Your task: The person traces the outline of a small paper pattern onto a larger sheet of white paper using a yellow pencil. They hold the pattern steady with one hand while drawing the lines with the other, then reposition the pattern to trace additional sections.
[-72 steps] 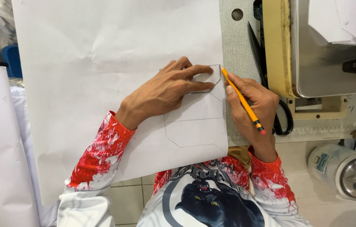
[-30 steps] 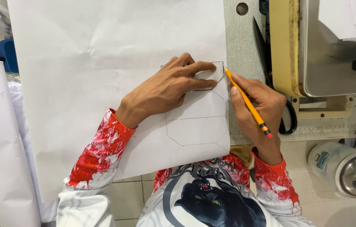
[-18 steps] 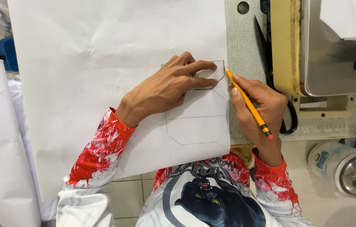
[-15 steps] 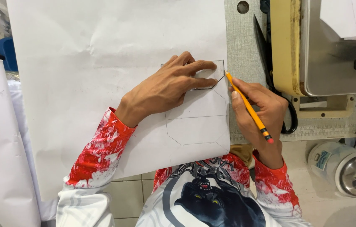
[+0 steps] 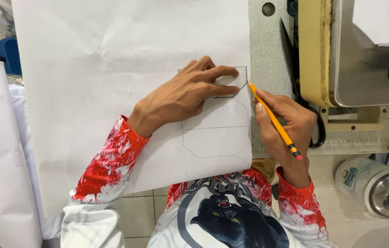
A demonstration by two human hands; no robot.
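Your left hand presses the template flat on the paper near its right edge, your right hand pinches the pencil, tip at the template's corner; slack pressure would likely shift the template and skew the line.

Pencil tip slid down paper right edge slightly.

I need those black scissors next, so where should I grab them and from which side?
Probably by the looped handles, coming from your right, the near side. The scissors lie lengthwise on the grey table, blades pointing away along the yellow machine base. The right hand, holding the pencil, already rests beside the handles.
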